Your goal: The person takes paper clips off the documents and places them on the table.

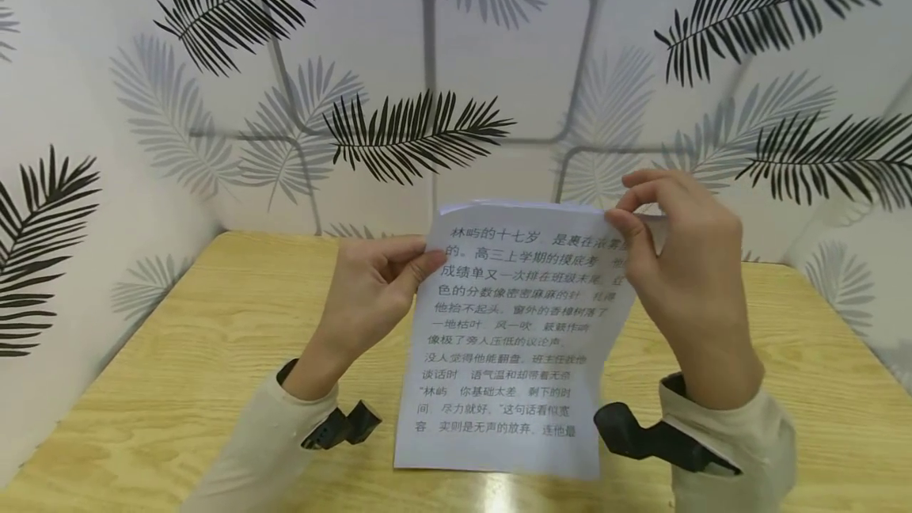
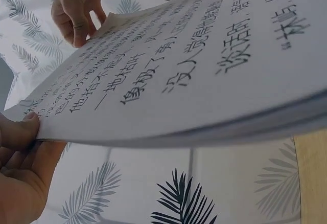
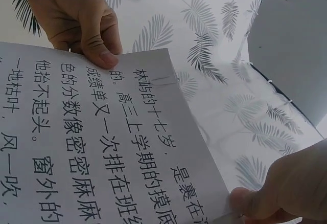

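Observation:
A thin stack of printed paper sheets (image 1: 499, 450), covered in rows of Chinese text, is held up over the table. Its layered edge shows in the left wrist view. My left hand (image 1: 370, 291) pinches the left edge near the top, thumb on the printed face. At the upper right corner, my right hand (image 1: 687, 275) grips the sheets between thumb and fingers, and the paper bends there. A pale paper clip (image 3: 162, 82) sits on the top edge near the left corner in the right wrist view. The fingers behind the paper are partly hidden.
A light wood-grain table (image 1: 235, 299) lies beneath the paper. Behind and beside it hangs a white covering (image 1: 499, 62) printed with black and grey leaves. Dark wrist cameras (image 1: 342, 426) are strapped over both light sleeves.

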`<state>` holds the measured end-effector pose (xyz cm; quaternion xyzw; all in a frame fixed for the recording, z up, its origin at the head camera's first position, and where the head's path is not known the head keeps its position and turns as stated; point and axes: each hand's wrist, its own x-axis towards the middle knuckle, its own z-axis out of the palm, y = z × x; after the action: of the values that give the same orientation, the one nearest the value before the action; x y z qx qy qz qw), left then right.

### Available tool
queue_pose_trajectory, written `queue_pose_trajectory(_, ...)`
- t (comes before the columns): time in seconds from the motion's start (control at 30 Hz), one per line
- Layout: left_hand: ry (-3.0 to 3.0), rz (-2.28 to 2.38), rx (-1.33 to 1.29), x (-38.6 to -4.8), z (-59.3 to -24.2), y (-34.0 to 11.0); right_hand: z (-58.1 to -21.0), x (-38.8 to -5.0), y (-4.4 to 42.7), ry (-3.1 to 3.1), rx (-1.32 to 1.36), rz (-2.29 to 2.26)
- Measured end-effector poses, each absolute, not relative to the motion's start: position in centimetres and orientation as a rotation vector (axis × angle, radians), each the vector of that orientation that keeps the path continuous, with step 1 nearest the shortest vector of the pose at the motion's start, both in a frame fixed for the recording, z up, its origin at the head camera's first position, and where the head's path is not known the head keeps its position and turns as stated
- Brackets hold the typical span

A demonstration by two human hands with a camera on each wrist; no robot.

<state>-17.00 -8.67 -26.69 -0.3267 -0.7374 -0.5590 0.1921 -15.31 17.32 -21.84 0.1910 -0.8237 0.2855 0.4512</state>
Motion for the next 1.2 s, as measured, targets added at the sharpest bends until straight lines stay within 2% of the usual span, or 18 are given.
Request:
queue_pose_trajectory(0.27,-2.071,-1.612,-0.647,-17.2,-27.3,-8.2,-22.6,-15.9,17.8,-2.167,0.516,0.743)
queue_pose_trajectory(0.6,-2.087,-1.877,-0.326,-19.3,-28.6,-8.7,-22.9,-16.1,17.9,-2.251,0.542,0.78)
queue_pose_trajectory(0.93,-2.093,-1.892,-0.374,-19.1,-28.6,-8.6,-23.3,-16.6,17.8,-2.304,0.496,0.775)
queue_pose_trajectory(1.2,-2.36,-1.857,-0.444,-19.1,-27.9,-9.1,-23.6,-17.2,17.7,-2.233,0.382,0.75)
